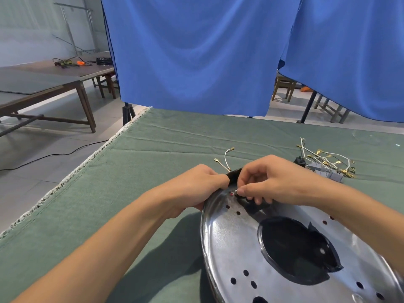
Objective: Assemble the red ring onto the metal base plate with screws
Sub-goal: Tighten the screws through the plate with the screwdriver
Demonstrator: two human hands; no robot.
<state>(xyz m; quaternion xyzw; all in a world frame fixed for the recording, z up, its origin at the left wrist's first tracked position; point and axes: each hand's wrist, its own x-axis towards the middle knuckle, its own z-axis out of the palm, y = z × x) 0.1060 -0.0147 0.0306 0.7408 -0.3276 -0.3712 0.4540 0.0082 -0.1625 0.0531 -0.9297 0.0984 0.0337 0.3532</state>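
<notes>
Pinched in the right hand (265, 179), a small screw (236, 191) meets the metal base plate (236, 237) on the bench (153, 149); left hand (201, 184) grips the plate's far rim.

We saw a shiny silver metal base plate (231, 239) at the near right, dotted with small dark holes and showing a large black opening at its middle. A tiny spot of red (231, 194) showed at its far edge, beside a black part (235, 174). The table cloth (153, 160) beneath was a dull green with a whitish fringed border on the left. At the far right lay white wires (325, 159) with gold-coloured terminals and grey connectors (328, 172). Behind hung bright blue curtains (196, 51). At the far left stood a dark brown table (43, 84) bearing an orange object (80, 62) and black cables (102, 60). The floor (32, 160) was pale grey.
</notes>
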